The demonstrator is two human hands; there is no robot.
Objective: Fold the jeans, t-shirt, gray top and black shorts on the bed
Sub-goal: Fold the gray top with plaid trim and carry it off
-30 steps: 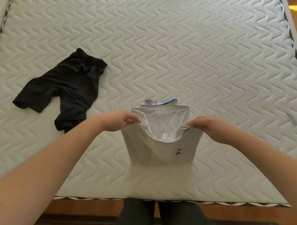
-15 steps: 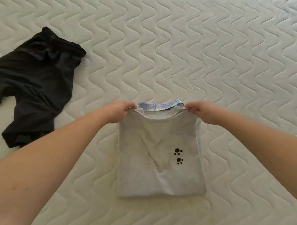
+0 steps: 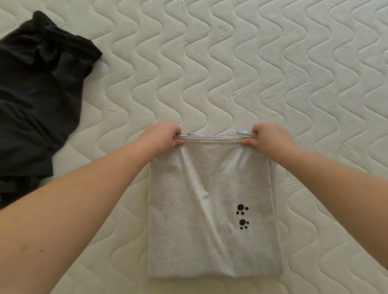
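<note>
on the white quilted bed (image 3: 257,61), your left hand (image 3: 161,135) and right hand (image 3: 271,138) each grip the folded light gray cotton top (image 3: 208,202) by its far edge. crumpled black fabric shorts (image 3: 36,97) lie well apart, left.

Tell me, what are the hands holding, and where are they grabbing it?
Both hold the gray top. The left hand pinches its far edge at the left corner, and the right hand pinches the right corner.

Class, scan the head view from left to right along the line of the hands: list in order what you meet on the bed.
black shorts → left hand → gray top → right hand
</note>
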